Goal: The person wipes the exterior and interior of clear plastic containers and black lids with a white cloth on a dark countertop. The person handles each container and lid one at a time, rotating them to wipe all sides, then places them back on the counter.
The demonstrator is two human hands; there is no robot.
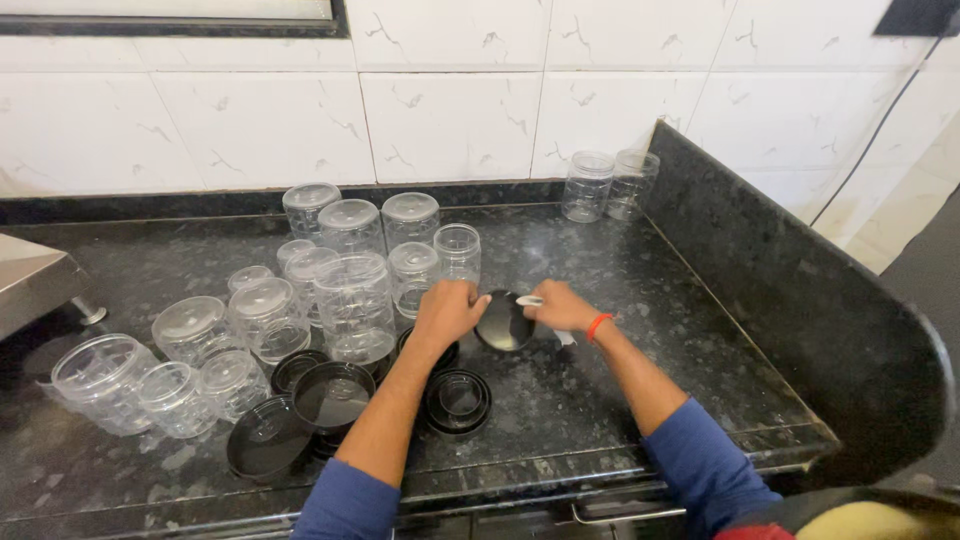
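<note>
A dark speckled stone counter (620, 250) fills the view, backed by a wall (450, 110) of white marbled tiles. A raised slab (790, 290) of the same stone borders the counter's right edge, and a dark cable (880, 130) runs down the wall beyond it. At the left edge a steel corner (35, 280) juts in.

Near the counter's middle, both hands meet on a black round lid (503, 322), which is tilted up off the stone. The left hand (447, 310) is curled shut on the lid's left rim. The right hand (562, 306), with a red band (598, 325) at the wrist, is closed round something white (530, 300) at the lid's upper right edge; what it is cannot be told. Both sleeves are blue.

Clear jars (350, 300) crowd the left half of the counter, most of them upside down, some lying on their sides towards the left edge. More black lids (330, 395) lie along the front edge, left of the left forearm, and a small stack (458, 402) sits just right of it. Two upright jars (608, 185) stand apart in the back right corner, against the slab.
</note>
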